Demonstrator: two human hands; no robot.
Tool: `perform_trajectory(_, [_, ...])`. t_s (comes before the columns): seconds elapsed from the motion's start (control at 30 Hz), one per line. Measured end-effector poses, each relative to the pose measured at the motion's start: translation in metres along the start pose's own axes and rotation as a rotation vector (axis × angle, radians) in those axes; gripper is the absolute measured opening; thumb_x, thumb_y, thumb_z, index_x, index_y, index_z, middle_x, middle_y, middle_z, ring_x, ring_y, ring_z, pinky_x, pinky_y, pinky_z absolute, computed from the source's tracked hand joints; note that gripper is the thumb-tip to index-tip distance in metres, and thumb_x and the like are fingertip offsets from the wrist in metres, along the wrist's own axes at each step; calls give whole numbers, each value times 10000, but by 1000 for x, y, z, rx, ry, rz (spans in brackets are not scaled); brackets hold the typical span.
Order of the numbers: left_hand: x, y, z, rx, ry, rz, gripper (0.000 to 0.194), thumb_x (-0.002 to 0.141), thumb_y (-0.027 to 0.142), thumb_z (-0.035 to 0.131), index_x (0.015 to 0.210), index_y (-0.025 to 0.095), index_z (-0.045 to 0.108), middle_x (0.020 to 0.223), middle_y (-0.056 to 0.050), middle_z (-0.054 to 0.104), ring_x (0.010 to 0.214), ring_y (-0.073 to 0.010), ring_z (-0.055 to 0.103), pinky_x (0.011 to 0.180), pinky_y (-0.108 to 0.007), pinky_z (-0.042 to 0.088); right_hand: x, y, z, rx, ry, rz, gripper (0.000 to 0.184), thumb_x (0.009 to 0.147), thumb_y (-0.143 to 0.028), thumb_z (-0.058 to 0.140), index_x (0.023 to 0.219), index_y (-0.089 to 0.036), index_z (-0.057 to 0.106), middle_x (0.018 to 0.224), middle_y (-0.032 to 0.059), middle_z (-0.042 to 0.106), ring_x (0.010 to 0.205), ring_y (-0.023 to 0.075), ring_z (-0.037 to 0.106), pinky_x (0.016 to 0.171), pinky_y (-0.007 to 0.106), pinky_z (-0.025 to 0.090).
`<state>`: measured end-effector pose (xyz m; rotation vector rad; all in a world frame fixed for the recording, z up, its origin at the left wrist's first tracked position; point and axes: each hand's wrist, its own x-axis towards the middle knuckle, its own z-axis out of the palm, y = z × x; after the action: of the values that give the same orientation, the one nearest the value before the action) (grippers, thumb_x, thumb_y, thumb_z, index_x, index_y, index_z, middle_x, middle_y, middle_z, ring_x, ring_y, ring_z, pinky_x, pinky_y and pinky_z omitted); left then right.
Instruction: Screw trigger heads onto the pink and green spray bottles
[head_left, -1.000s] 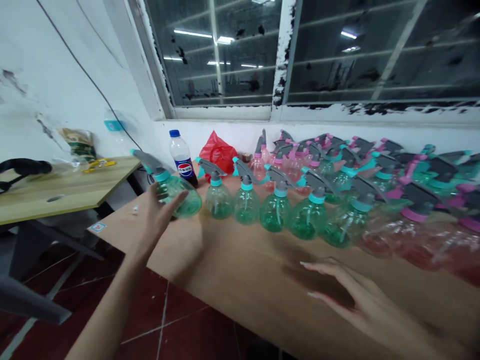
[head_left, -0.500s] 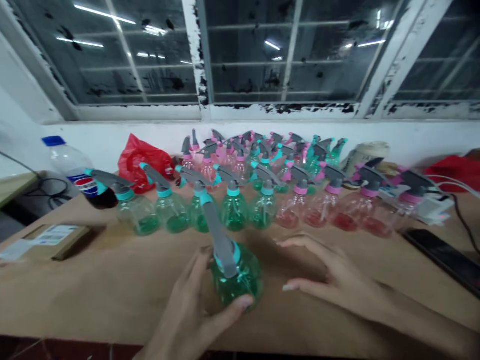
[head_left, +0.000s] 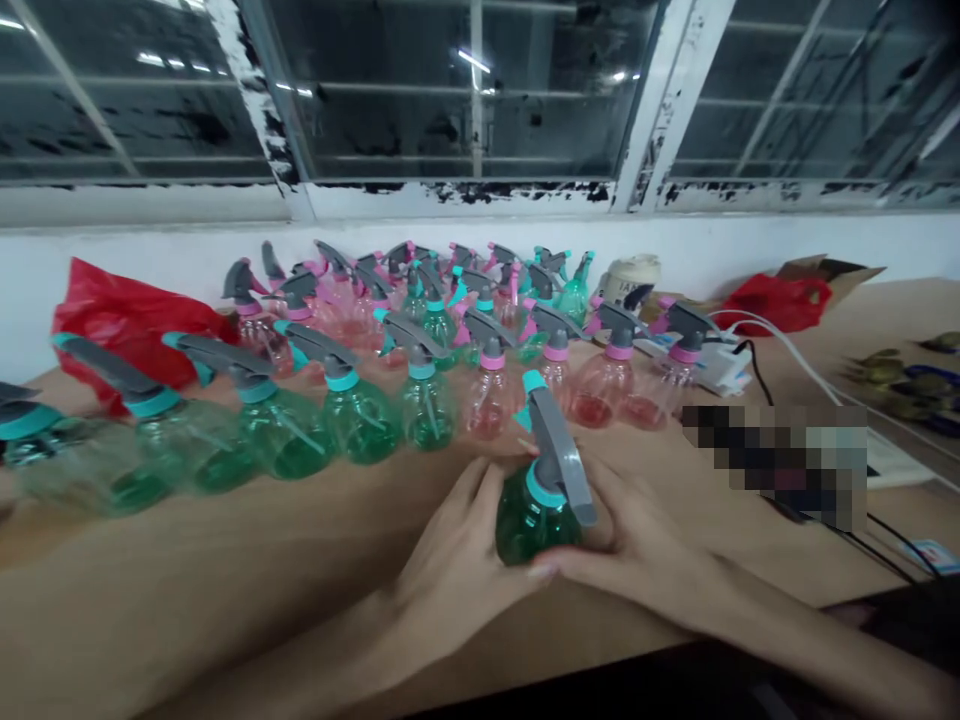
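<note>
Between my two hands is a green spray bottle [head_left: 536, 520] with a turquoise collar and a grey trigger head, tilted a little to the right. My left hand [head_left: 461, 555] wraps round its left side, and my right hand [head_left: 637, 535] grips it from the right. Both thumbs meet near the front of its base. Just beyond stands a row of spray bottles: green ones with turquoise collars [head_left: 364, 420] on the left, pink ones with pink collars [head_left: 487, 395] on the right. The far fingers of both hands are partly hidden.
Behind the row, more pink and green spray bottles [head_left: 574, 295] crowd near the wall. A red plastic bag [head_left: 135, 315] lies at left, another red bag [head_left: 780, 302] at right. A white power strip [head_left: 720, 365] with cables, a pale tub [head_left: 630, 280] and a blurred-out patch are on the right.
My right hand, open and apart before, has closed on the green spray bottle beside my left. The view has swung right, and the bottle's head now leans the other way.
</note>
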<state>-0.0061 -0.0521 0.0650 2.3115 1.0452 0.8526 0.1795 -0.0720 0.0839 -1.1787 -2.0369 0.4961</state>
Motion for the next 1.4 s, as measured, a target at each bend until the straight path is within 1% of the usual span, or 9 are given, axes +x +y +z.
perform_trajectory(0.1, [10,0,10,0,-21,6,626,708,373,726,1233,277,399,1128,-76,553,1098,-312,526,902,-471,447,2,5,0,16,64,63,416,743,-470,648,1039,-188,572,963,67,660,907,236,616,794,380,494])
perform_trajectory(0.23, [18,5,15,21,-4,-10,698,664,450,767,1229,276,396,1143,-78,552,1116,-316,517,913,-486,434,6,13,-8,20,74,34,255,812,-388,599,986,-201,607,961,47,660,869,207,625,768,353,495])
perform_trajectory(0.53, [16,5,27,22,-15,-8,777,718,463,726,1326,308,268,1315,-95,464,1211,-325,442,964,-509,388,8,24,-32,66,5,-36,209,816,-350,611,958,-196,615,954,37,664,894,190,607,805,335,480])
perform_trajectory(0.73, [15,1,32,-22,-38,-43,782,742,377,720,1360,325,244,1369,-85,410,1261,-321,382,997,-526,355,8,33,-36,128,-57,-18,236,829,-332,596,1028,-207,591,1001,21,666,914,166,620,821,307,490])
perform_trajectory(0.97, [11,-8,40,-62,-36,-70,684,790,417,670,1363,344,303,1349,-62,441,1240,-286,416,994,-489,378,12,37,-42,95,-100,8,257,819,-393,586,1001,-212,563,985,29,661,931,189,621,823,330,504])
perform_trajectory(1.07, [8,-11,43,-67,-40,-77,671,803,433,652,1364,348,295,1363,-53,433,1252,-273,404,1012,-477,365,13,36,-42,34,-61,48,456,773,-434,627,1133,-190,490,1002,50,642,884,198,623,769,336,516])
perform_trajectory(1.13, [7,-11,44,-59,-33,-84,676,802,446,647,1366,340,289,1359,-65,436,1255,-286,399,1008,-492,362,15,35,-41,28,-17,55,635,733,-466,658,1244,-191,399,1110,77,602,946,218,606,785,351,512])
perform_trajectory(1.2, [7,-12,45,-48,-13,-85,686,793,456,653,1364,331,293,1331,-78,459,1236,-303,420,991,-502,375,18,33,-39,37,34,35,697,717,-466,672,1284,-213,354,1199,84,554,1035,235,572,842,370,492])
perform_trajectory(1.4, [10,-15,46,-60,12,-47,638,768,451,687,1294,310,356,1275,-81,492,1190,-294,468,962,-475,406,32,20,-30,162,117,20,535,741,-422,652,1200,-226,457,1136,57,583,1029,231,568,875,379,467])
